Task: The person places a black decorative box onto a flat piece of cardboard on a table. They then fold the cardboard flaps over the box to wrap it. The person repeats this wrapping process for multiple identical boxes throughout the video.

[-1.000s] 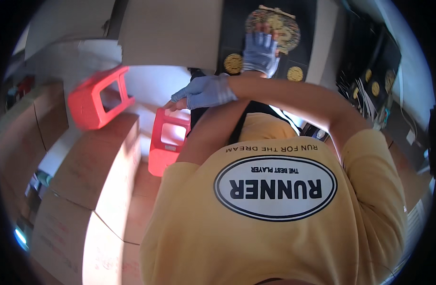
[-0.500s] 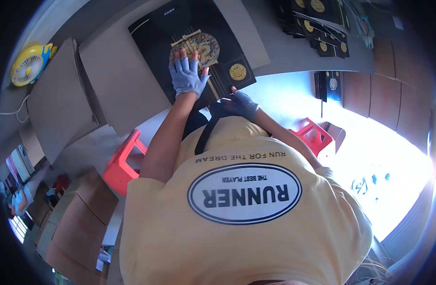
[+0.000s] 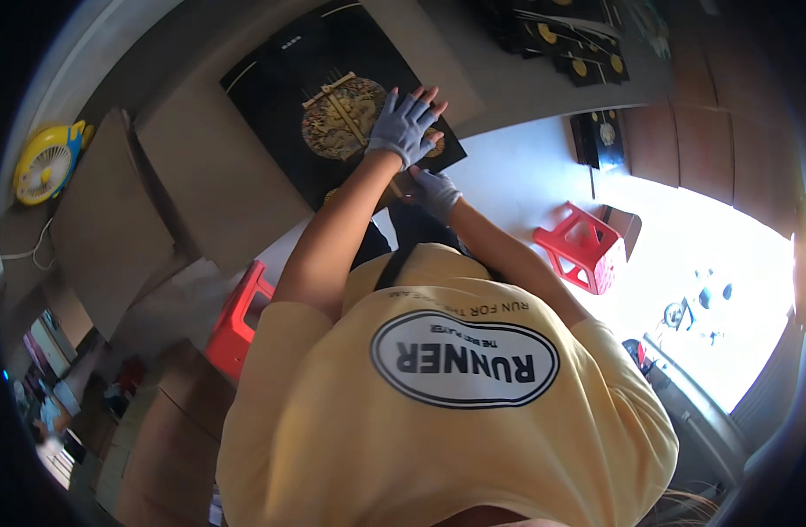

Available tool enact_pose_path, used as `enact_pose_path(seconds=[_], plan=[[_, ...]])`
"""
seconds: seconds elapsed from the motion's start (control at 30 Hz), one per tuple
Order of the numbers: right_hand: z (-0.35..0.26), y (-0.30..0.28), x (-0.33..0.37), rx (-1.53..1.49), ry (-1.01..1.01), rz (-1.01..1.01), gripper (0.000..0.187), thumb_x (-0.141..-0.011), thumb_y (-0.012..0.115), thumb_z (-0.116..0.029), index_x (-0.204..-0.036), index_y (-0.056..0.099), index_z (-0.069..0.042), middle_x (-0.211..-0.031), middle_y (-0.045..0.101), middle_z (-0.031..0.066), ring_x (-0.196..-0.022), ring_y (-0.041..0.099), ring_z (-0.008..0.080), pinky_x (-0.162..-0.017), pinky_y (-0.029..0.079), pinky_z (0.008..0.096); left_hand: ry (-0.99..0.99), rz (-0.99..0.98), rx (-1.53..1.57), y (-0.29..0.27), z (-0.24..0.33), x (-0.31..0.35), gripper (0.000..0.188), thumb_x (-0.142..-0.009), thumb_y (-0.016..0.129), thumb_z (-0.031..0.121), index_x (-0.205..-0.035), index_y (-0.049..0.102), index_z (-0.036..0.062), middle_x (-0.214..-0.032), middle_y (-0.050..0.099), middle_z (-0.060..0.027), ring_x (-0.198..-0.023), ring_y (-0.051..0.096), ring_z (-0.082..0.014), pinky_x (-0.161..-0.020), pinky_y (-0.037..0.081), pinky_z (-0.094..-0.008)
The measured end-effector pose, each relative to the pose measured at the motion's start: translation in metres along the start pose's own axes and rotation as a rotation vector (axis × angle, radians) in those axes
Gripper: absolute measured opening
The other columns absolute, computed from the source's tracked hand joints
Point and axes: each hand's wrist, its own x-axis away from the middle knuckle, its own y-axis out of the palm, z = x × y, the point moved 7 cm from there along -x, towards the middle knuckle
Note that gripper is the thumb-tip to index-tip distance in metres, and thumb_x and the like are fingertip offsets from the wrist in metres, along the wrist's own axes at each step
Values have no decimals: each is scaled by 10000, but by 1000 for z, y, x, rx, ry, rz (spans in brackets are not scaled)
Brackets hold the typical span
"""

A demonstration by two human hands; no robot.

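Note:
A large black printed sheet (image 3: 271,114) with a round gold and coloured picture lies at a slant on top of a grey-brown board (image 3: 188,158). My left hand (image 3: 403,132), in a grey fingerless glove, rests on the sheet's right part with its fingers spread, partly covering a gold medallion. My right hand (image 3: 438,195), gloved the same way, is just below it at the sheet's near edge. One fingertip shows there; the other fingers are hidden, so its grip is unclear.
More black and gold printed pieces (image 3: 587,53) lie piled at the far right. Grey boards (image 3: 104,202) and a yellow fan (image 3: 47,167) are on the left. Red stools stand on both sides, one left (image 3: 241,321) and one right (image 3: 583,246). Brown cartons (image 3: 701,145) line the right.
My left hand has slid right across the sheet, from the round picture to the medallion. My right hand has shifted slightly left. The whole view has tilted a little.

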Motion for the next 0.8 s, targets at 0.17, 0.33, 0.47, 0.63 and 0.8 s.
enact_pose_path(seconds=[0.17, 0.33, 0.47, 0.63, 0.8], plan=[[-27, 11, 31, 140, -23, 60, 288, -890, 670, -260, -971, 587, 4, -836, 631, 110, -726, 660, 244, -618, 588, 409, -449, 171, -215, -41, -141, -19, 590, -937, 385, 581, -1411, 405, 230, -1488, 352, -80, -1368, 321, -291, -1076, 260, -548], [-86, 0, 32, 532, -278, -57, 234, -903, 653, -205, -1020, 622, -4, -865, 642, 75, -728, 642, 202, -505, 539, 342, -849, -66, -292, -50, -263, 39, 631, -964, 327, 579, -1444, 376, 173, -1444, 406, -177, -1365, 340, -349, -1101, 310, -464], [-193, -23, 48, 524, -704, -118, 265, -892, 663, -154, -1129, 622, -41, -924, 671, 69, -777, 654, 176, -518, 548, 300, -848, 468, -128, -83, -213, -39, 630, -972, 342, 529, -1475, 322, 150, -1500, 294, -228, -1398, 250, -411, -1091, 238, -559], [-374, -97, 53, 205, -651, -86, 302, -897, 643, -145, -1168, 557, -43, -910, 624, 62, -657, 630, 180, -497, 573, 343, -300, 602, -194, -182, -53, -262, 635, -959, 354, 534, -1486, 307, 183, -1535, 238, -206, -1411, 210, -420, -1104, 190, -587], [-449, -127, 12, -164, -415, 151, 383, -877, 663, -193, -1152, 435, -57, -1021, 585, 125, -765, 650, 263, -561, 587, 397, -278, 302, -94, -145, -15, -434, 646, -939, 340, 575, -1483, 301, 229, -1538, 236, -198, -1412, 199, -430, -1123, 153, -588]])
